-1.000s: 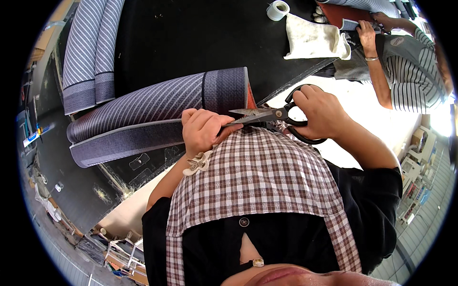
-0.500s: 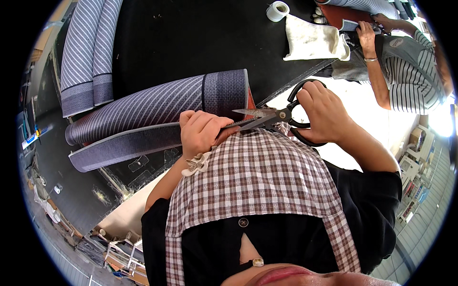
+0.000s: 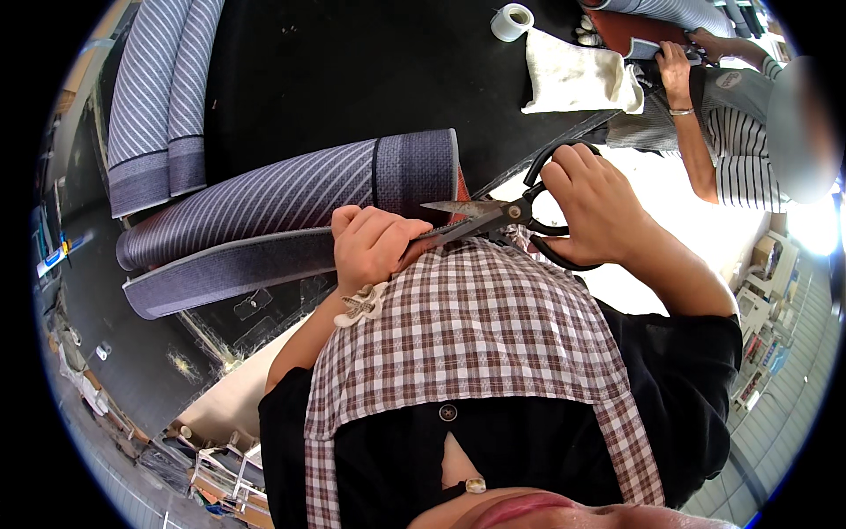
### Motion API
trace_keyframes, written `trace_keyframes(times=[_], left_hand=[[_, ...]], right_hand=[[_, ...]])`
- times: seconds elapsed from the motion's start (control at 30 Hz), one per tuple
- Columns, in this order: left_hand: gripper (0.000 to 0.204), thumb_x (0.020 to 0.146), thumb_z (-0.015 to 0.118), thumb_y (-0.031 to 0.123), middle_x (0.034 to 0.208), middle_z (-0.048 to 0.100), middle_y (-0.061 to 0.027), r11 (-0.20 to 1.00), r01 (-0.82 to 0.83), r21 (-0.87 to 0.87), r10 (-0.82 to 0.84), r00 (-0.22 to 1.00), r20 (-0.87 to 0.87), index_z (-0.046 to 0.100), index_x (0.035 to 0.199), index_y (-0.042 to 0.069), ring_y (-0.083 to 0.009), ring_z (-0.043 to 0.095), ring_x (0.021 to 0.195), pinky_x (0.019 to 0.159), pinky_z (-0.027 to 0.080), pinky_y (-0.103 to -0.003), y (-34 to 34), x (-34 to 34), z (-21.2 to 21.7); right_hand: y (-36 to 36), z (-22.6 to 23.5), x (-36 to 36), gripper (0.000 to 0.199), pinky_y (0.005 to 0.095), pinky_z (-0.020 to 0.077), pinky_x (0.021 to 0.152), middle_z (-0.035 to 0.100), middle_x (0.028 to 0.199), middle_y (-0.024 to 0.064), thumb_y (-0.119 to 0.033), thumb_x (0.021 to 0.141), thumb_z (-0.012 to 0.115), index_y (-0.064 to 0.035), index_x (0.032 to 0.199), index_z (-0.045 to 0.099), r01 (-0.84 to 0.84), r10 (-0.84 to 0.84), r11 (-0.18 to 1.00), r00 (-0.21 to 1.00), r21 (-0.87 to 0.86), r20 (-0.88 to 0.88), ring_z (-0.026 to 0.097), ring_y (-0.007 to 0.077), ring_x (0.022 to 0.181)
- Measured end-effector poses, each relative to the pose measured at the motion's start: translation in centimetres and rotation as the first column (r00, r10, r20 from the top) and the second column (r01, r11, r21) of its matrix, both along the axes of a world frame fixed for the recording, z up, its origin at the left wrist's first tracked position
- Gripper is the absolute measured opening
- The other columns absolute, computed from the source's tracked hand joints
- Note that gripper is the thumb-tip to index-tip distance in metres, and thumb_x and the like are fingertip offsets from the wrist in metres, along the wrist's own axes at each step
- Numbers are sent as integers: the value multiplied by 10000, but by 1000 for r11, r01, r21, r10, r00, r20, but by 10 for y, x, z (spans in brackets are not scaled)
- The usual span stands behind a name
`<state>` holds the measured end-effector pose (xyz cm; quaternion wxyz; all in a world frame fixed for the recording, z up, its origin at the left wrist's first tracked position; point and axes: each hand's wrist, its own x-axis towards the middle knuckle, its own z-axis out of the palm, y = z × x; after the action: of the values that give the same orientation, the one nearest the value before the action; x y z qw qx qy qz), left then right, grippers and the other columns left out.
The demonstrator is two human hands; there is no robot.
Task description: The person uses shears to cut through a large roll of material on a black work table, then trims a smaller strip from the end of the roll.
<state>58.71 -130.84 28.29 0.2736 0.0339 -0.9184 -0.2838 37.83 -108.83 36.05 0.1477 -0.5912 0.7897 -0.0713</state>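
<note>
A striped rolled mat [image 3: 291, 189] is lying along the near side of the desk [image 3: 352, 70], its loose border facing the checked apron [image 3: 476, 326]. The left hand [image 3: 374, 247] is pinching that border in a closed grip, seemingly steadying it beside the blades. The right hand's [image 3: 595, 203] grip is wrapping the handles of black scissors [image 3: 514, 212], their blades standing parted at the mat's end. The desk's edge is slanting past the scissors; dark desktop is stretching toward a white cloth [image 3: 577, 75] and tape roll [image 3: 511, 22].
</note>
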Motion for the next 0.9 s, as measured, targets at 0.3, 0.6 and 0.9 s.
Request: trace_keyframes(times=[0.3,0.6,0.9], left_hand=[[197,794,837,335,697,661,69,1000,19,-5,-20,999,-29,743,811,163,-90,600,640,729,354,-310,-1,-2,1],[179,804,836,306,720,678,55,1000,30,7,-30,999,-27,756,832,149,-108,605,650,735,386,-322,-3,2,-1],[227,796,831,368,698,667,66,1000,9,25,-8,999,-46,742,799,159,-99,605,636,731,379,-313,-3,-1,-4]], right_hand=[[-11,14,-12,620,393,497,752,536,945,109,-532,710,799,-28,986,569,-116,118,993,989,36,-86,570,287,903],[-10,12,-6,585,429,509,712,556,923,118,-472,698,828,-35,993,574,-52,45,988,998,146,54,602,318,898],[-3,8,-4,633,438,521,698,593,916,115,-564,718,831,-49,997,589,-21,9,981,998,191,63,638,325,895]])
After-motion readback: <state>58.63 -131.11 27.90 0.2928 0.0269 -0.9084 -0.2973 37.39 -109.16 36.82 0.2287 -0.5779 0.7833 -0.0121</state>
